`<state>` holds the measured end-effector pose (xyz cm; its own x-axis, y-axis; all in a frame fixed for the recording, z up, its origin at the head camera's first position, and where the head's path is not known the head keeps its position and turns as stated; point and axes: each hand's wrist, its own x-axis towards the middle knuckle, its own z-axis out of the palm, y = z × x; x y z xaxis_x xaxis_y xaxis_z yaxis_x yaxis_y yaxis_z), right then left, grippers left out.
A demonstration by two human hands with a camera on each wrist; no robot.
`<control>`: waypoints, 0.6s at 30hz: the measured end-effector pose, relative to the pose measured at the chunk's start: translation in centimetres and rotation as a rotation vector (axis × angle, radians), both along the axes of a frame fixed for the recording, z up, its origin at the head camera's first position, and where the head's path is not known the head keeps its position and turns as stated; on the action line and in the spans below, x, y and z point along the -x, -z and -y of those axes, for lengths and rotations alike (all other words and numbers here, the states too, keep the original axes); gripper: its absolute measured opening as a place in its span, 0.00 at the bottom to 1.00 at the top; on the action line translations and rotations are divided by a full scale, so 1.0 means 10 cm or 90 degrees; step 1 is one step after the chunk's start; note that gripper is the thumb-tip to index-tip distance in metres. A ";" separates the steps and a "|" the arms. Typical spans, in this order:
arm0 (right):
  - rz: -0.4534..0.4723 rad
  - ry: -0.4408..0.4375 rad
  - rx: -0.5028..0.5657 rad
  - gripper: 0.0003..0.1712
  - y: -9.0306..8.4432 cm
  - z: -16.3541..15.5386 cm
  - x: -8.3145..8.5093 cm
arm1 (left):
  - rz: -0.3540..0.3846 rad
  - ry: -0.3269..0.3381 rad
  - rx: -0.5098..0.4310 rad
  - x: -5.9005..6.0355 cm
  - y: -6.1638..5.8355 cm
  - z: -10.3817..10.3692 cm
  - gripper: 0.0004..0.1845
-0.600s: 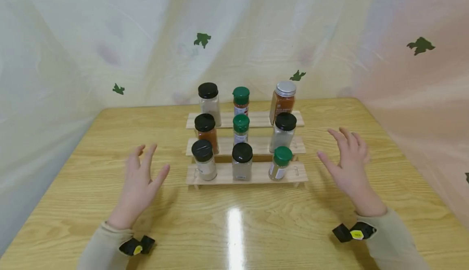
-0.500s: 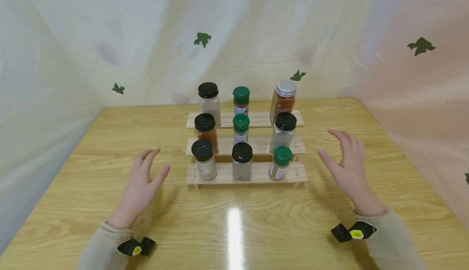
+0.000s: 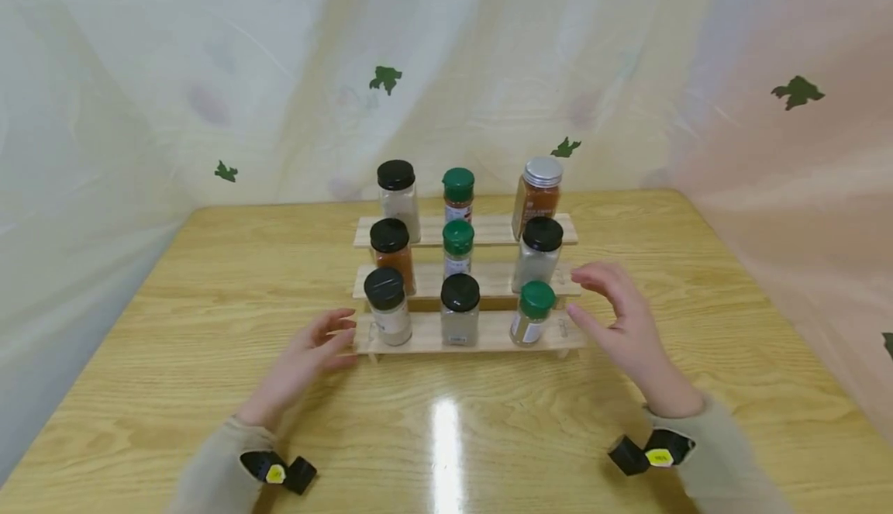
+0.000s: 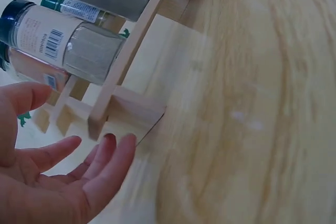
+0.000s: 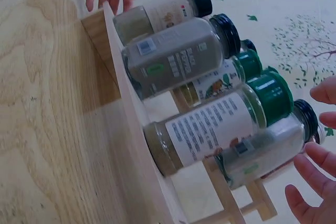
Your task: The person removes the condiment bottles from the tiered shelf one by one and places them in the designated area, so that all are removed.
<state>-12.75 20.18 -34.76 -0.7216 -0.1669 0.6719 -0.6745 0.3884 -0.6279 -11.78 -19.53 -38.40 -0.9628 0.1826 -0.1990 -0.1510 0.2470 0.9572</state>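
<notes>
A pale wooden three-tier spice rack [image 3: 425,337] stands on the table, with spice jars on every tier. Along the front tier are a black-lidded jar [image 3: 392,320], a black pepper jar [image 3: 459,326] and a green-lidded jar [image 3: 528,328]. My left hand [image 3: 303,363] is at the rack's lower left end, fingers loosely bent and holding nothing; whether the fingertips touch the wood, I cannot tell. Beside the right end my right hand [image 3: 624,336] hovers, thumb and fingers spread apart, near the front green-lidded jar and the middle tier's black-lidded jar [image 3: 537,262].
Behind stand an orange-filled jar [image 3: 393,262], two small green-lidded jars, another black-lidded jar [image 3: 399,204] and a silver-lidded jar [image 3: 539,202]. A light curtain [image 3: 488,56] with leaf prints hangs past the back edge of the wooden table [image 3: 265,250].
Both hands have moved inward to the rack: the left one rightward and down to the lower left end, the right one leftward to the right end. The jars stay in place.
</notes>
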 end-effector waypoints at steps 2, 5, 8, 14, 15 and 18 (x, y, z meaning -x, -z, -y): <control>-0.010 -0.006 -0.008 0.24 0.03 0.03 0.01 | 0.001 0.001 -0.033 0.02 0.04 -0.03 0.26; -0.017 -0.017 -0.020 0.23 0.06 0.08 0.02 | 0.008 -0.007 -0.065 0.04 0.09 -0.05 0.26; -0.015 -0.034 -0.023 0.23 0.10 0.11 0.02 | 0.018 -0.014 -0.086 0.07 0.13 -0.06 0.27; -0.016 -0.068 -0.012 0.26 0.14 0.17 0.02 | 0.043 -0.011 -0.121 0.10 0.20 -0.04 0.28; -0.016 -0.073 -0.011 0.27 0.16 0.17 0.03 | 0.045 -0.009 -0.131 0.10 0.21 -0.04 0.28; -0.007 -0.081 -0.016 0.30 0.18 0.18 0.04 | 0.050 0.002 -0.159 0.10 0.23 -0.03 0.29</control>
<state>-13.12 18.36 -36.56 -0.6859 -0.2740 0.6742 -0.7264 0.3141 -0.6113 -12.82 -19.26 -40.70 -0.9453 0.2389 -0.2221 -0.2274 0.0056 0.9738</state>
